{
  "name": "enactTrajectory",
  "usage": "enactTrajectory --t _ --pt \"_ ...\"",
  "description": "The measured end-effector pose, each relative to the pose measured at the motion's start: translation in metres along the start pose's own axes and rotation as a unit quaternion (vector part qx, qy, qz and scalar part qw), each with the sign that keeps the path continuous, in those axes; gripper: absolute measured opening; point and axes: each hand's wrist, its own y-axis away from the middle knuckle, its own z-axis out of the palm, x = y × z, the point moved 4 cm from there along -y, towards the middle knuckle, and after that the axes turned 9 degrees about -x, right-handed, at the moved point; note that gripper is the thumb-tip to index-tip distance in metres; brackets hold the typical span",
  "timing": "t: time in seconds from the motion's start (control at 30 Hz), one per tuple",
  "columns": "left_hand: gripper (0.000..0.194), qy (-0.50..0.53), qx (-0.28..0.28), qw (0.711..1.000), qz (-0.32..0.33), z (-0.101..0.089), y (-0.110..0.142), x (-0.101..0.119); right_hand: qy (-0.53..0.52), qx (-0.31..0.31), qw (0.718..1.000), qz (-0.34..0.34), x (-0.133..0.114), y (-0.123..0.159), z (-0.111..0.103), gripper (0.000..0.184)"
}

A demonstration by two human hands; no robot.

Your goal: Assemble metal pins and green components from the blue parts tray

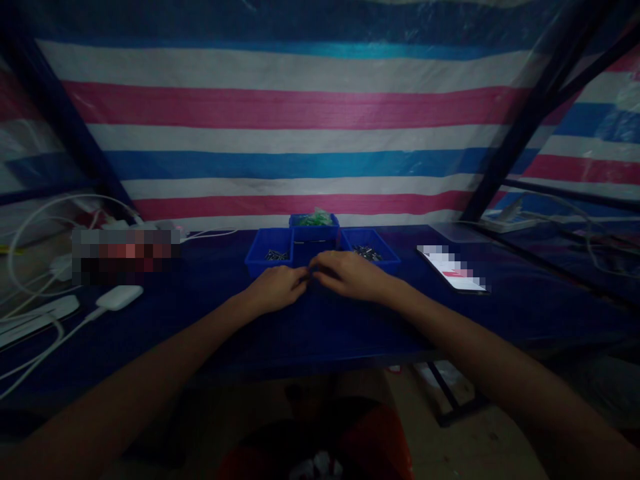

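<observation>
My left hand [281, 287] and my right hand [353, 275] meet over the middle of the blue table [310, 333], fingertips nearly touching. Both are closed in a pinch, and whatever sits between the fingers is too small and dark to make out. Just beyond the left hand is a blue bin [255, 250] with small metal pieces [277, 255] in it. Behind the right hand, another blue bin [387, 248] holds similar metal pieces [367, 253]. Farther back, a third blue bin [314, 233] contains green pieces in clear plastic [316, 218].
A phone [453, 270] with a lit screen lies to the right. On the left are a white charger [120, 297], looping white cables [63, 340] and a blurred-out item [127, 253]. Blue metal posts [520, 127] and a striped plastic sheet [310, 107] stand behind the table.
</observation>
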Motion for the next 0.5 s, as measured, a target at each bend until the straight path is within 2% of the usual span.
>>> enactTrajectory --t 0.1,0.27,0.37,0.5 --pt "0.022 -0.004 0.006 1.0 -0.001 0.0 0.0 -0.001 0.048 -0.028 0.998 0.034 -0.004 -0.002 0.02 0.022" --pt "0.024 -0.01 0.014 1.0 0.002 -0.001 0.0 -0.001 0.085 -0.074 0.986 0.121 0.017 0.0 0.029 0.019" --pt "0.024 -0.005 0.015 1.0 0.0 -0.001 0.0 -0.002 0.08 -0.109 0.982 0.13 0.022 -0.001 0.028 0.021" --pt "0.024 0.004 0.021 1.0 -0.007 -0.002 0.0 -0.002 0.06 -0.124 0.983 0.119 0.024 -0.001 0.027 0.018"
